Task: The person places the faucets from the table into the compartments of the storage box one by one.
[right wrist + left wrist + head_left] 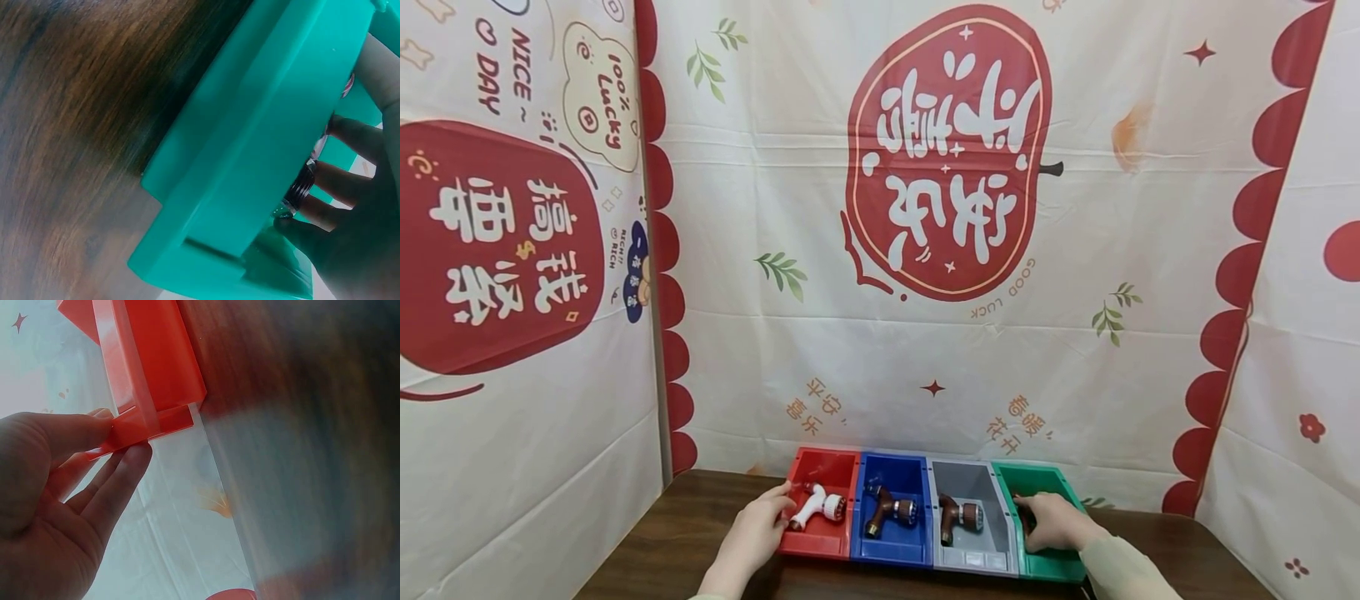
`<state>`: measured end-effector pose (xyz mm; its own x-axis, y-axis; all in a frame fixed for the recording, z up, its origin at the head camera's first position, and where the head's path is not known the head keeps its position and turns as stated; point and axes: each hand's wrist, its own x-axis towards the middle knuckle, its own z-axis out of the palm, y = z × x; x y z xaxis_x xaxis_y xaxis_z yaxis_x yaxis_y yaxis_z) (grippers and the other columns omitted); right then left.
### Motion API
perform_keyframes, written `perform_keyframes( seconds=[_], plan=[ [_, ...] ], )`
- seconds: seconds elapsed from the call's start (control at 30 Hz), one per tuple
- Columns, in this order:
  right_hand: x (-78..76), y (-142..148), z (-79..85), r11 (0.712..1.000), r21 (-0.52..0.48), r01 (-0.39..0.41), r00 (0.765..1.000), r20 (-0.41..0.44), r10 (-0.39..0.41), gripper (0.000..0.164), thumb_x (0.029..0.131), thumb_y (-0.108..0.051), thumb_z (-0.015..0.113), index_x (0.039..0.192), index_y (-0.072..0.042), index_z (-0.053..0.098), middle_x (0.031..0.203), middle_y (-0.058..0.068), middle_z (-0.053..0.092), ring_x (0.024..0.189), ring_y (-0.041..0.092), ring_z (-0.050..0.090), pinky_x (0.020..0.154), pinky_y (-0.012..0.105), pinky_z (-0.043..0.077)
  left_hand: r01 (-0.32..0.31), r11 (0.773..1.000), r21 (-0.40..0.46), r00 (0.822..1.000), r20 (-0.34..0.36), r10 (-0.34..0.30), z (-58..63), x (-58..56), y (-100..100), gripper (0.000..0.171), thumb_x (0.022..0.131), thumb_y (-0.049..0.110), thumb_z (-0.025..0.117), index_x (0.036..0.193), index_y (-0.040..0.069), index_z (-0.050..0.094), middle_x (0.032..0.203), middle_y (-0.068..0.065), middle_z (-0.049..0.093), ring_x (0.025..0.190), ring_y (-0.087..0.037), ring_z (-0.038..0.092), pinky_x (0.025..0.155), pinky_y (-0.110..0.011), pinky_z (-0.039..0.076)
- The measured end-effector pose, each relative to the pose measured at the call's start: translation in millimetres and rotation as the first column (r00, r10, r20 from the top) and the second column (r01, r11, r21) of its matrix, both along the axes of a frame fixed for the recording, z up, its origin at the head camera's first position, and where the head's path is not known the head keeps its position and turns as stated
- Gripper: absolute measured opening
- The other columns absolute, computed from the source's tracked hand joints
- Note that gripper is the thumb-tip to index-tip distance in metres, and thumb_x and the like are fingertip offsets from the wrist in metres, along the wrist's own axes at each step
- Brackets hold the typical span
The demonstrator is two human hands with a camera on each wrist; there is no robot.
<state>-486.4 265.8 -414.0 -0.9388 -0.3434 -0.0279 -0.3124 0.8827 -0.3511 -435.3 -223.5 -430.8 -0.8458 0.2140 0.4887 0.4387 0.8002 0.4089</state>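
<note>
My left hand pinches the outer left rim of the red bin, thumb above and fingers below in the left wrist view. Inside that bin lies a white tap. My right hand reaches into the green bin, its fingers round a dark tap that is mostly hidden by the hand and bin wall. Between them, a brown tap lies in the blue bin. Another brown tap with a ribbed knob lies in the grey bin.
The bins stand joined in a row on a dark wooden table, close to its back edge. A printed white cloth hangs behind, and more cloth hangs at both sides.
</note>
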Motion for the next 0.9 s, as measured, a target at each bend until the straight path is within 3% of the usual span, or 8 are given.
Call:
perform_keyframes(
  seconds=[0.13, 0.5, 0.9],
  plan=[
    [-0.2, -0.9, -0.2, 1.000, 0.000, 0.018, 1.000, 0.003, -0.018, 0.074, 0.057, -0.009, 0.073, 0.128, 0.007, 0.058, 0.112, 0.013, 0.067, 0.061, 0.021, 0.038, 0.058, 0.033, 0.032, 0.003, 1.000, 0.005, 1.000, 0.006, -0.003, 0.6, 0.0, 0.4, 0.020, 0.077, -0.007, 0.071, 0.094, 0.003, 0.072, 0.125, -0.017, 0.062, 0.110, -0.033, 0.062, 0.088, -0.048, 0.050],
    [-1.8, -1.7, -2.7, 1.000, 0.017, 0.005, 1.000, -0.014, -0.005, 0.073, 0.058, -0.009, 0.073, 0.127, 0.008, 0.058, 0.093, 0.003, 0.066, 0.065, 0.022, 0.043, 0.061, 0.037, 0.033, -0.010, 1.000, 0.004, 1.000, 0.021, 0.010, -0.5, -0.9, -0.4, 0.020, 0.078, -0.007, 0.070, 0.095, 0.004, 0.072, 0.126, -0.016, 0.061, 0.111, -0.033, 0.061, 0.089, -0.048, 0.050],
    [-4.1, 0.0, -4.4, 1.000, 0.004, 0.004, 1.000, 0.002, -0.004, 0.072, 0.059, -0.010, 0.074, 0.128, 0.007, 0.058, 0.092, 0.004, 0.067, 0.065, 0.022, 0.043, 0.061, 0.037, 0.033, -0.009, 1.000, -0.002, 1.000, 0.007, 0.009, -0.7, -0.7, 0.5, 0.019, 0.078, -0.006, 0.071, 0.095, 0.004, 0.072, 0.126, -0.016, 0.062, 0.110, -0.032, 0.062, 0.089, -0.048, 0.050]
  ],
)
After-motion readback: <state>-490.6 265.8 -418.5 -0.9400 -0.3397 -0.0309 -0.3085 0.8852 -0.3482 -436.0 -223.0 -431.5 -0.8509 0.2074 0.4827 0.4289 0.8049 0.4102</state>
